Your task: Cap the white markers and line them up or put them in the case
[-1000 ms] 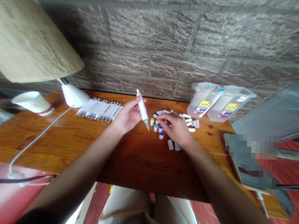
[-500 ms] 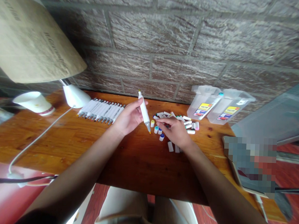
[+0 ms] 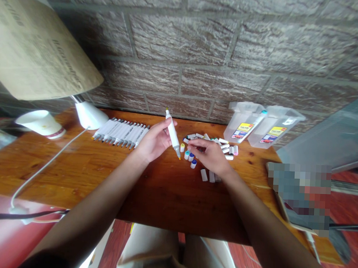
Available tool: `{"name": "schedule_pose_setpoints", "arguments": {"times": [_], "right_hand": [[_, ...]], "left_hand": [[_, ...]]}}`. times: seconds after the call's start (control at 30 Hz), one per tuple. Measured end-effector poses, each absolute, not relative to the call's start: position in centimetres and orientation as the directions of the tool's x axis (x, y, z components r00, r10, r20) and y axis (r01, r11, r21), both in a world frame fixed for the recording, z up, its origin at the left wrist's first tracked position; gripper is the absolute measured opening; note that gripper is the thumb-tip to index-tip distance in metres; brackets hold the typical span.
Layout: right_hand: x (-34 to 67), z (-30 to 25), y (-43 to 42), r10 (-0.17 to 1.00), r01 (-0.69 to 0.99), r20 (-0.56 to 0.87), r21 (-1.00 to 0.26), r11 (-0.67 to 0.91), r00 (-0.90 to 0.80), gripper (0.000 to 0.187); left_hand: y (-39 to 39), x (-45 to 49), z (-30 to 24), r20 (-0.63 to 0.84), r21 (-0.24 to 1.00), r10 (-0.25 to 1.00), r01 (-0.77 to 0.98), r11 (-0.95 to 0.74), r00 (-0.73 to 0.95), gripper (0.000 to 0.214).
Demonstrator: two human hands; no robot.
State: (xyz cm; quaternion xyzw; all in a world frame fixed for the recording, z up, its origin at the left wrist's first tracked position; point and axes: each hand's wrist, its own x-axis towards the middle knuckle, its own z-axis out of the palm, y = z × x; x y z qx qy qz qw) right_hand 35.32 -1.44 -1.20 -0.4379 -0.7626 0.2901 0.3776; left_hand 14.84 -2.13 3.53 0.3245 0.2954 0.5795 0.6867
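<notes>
My left hand (image 3: 155,141) is closed around a white double-ended marker (image 3: 173,135), its uncapped yellowish tip slanting down to the right and a darker yellow tip at the top. Over the loose marker caps my right hand (image 3: 210,153) is bent in a pinch, thumb and index tips close together; whatever is between them is too small to make out. Beside its fingertips stand a yellow-topped cap (image 3: 182,147), a light-blue cap (image 3: 186,155) and a dark-blue cap (image 3: 193,164). More white caps (image 3: 225,148) lie behind the hand, partly hidden by it.
A row of uncapped markers (image 3: 122,132) lies at left, near a lamp base (image 3: 89,113) and paper cup (image 3: 43,122). Two clear plastic holders (image 3: 266,128) stand at the back right, one marker (image 3: 255,125) leaning there. A tablet-like device (image 3: 295,198) rests at the right edge.
My right hand has shifted very slightly, its fingertips moving a little right among the caps. The marker in my left hand stays in place.
</notes>
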Motion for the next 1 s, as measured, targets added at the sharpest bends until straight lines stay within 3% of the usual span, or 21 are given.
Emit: {"name": "schedule_pose_setpoints", "arguments": {"times": [0.17, 0.33, 0.53, 0.8, 1.0], "right_hand": [[38.0, 0.6, -0.7, 0.936, 0.546, 0.310, -0.762, 0.348, -0.164, 0.024], [41.4, 1.3, 0.4, 0.962, 0.863, 0.264, -0.498, 0.079, 0.064, 0.029], [42.0, 0.7, 0.7, 0.992, 0.956, 0.122, -0.293, -0.002, 0.039, 0.033], [43.2, 0.8, 1.0, 0.992, 0.952, 0.077, -0.296, -0.077, 0.104, 0.031], [43.6, 0.2, 1.1, 0.993, 0.947, 0.105, -0.322, -0.024, 0.061, 0.013]], "left_hand": [[-2.1, 14.7, 3.5, -0.015, 0.788, 0.986, -0.606, 0.114, 0.167, 0.029], [-2.1, 14.7, 3.5, -0.033, 0.795, 0.985, -0.593, 0.127, 0.167, 0.028], [-2.1, 14.8, 3.4, -0.026, 0.792, 0.984, -0.597, 0.127, 0.174, 0.028], [-2.0, 14.8, 3.4, -0.029, 0.793, 0.985, -0.596, 0.128, 0.172, 0.028], [-2.1, 15.0, 3.4, -0.058, 0.801, 0.985, -0.582, 0.144, 0.164, 0.027]]}}
